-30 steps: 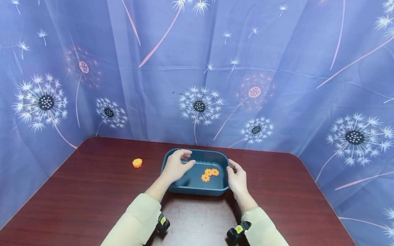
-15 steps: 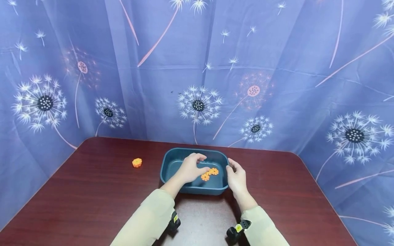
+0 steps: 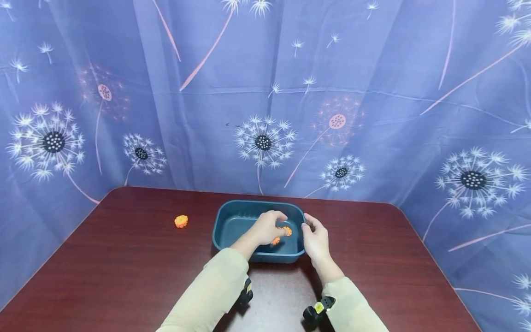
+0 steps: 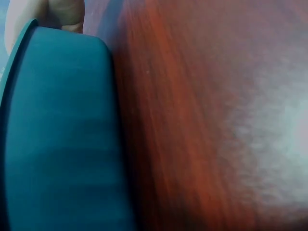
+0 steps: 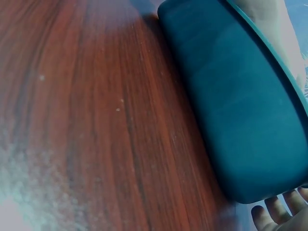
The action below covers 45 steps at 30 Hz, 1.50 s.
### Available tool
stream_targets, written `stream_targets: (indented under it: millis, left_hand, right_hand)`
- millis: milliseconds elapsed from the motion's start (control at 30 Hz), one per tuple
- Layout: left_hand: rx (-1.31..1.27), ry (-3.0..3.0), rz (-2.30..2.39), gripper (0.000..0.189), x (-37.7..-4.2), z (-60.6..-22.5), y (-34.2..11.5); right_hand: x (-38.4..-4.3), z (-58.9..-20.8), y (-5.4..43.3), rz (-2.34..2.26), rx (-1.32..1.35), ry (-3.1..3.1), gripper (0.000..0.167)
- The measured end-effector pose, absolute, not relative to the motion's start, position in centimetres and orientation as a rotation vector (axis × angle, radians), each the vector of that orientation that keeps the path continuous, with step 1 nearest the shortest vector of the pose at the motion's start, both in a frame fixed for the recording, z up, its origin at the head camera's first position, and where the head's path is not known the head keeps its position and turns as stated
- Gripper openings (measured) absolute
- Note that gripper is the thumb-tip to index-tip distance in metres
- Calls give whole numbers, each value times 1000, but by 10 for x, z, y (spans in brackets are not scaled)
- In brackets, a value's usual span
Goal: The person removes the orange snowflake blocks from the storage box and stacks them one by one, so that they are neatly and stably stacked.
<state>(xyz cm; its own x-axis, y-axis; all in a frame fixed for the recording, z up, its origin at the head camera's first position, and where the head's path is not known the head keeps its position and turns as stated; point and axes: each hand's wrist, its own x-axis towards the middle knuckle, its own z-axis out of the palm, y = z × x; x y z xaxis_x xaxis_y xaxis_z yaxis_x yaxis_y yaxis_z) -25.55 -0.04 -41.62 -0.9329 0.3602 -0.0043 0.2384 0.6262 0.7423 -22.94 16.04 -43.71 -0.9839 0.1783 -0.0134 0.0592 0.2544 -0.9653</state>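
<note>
A dark teal plastic tub [image 3: 232,216] stands on the table, with several small orange flower-shaped discs [image 3: 288,231] on its floor towards the right. My left hand [image 3: 265,227] is inside the tub, over these discs and partly hiding them. Its thumb overlaps the discs, and its fingers arch apart from the thumb. My right hand [image 3: 316,240] is at the tub's right end, with thumb and fingertips touching the rim from outside. In the right wrist view its loosely bent fingers [image 5: 276,210] show against the end of the tub [image 5: 240,106].
A small stack of orange discs [image 3: 181,221] lies on the dark red-brown wooden table [image 3: 137,258], left of the tub. Behind the table hangs a blue curtain [image 3: 207,138] with a dandelion print. Black cameras sit at both wrists.
My left hand has moved right and down inside the tub, from its left part to over the orange discs. My right hand stays at the tub's right end.
</note>
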Motion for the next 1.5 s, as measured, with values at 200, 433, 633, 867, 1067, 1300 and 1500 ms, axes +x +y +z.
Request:
stream_targets:
  millis: [200, 433, 633, 867, 1067, 1300, 1500]
  left_hand:
    - [462, 2703, 1093, 39, -264, -416, 4]
    - [469, 2685, 1145, 37, -270, -419, 9]
    - [450, 2700, 1115, 35, -272, -424, 9]
    - [397, 2821, 856, 35, -267, -428, 4]
    - [387, 2886, 666, 40, -264, -428, 5]
    - [381, 2885, 655, 32, -263, -430, 12]
    - [365, 2842, 742, 27, -263, -428, 15]
  right_hand:
    - [-230, -436, 158, 1832, -213, -2402, 41]
    - [-228, -439, 156, 1842, -226, -2415, 41]
    - [-230, -439, 156, 1840, -215, -2400, 42]
    - [-230, -439, 154, 1873, -210, -2411, 42]
    - [-229, -440, 153, 1881, -205, -2403, 42]
    - [-227, -442, 158, 1868, -212, -2401, 42]
    - [-228, -441, 161, 1851, -213, -2402, 41]
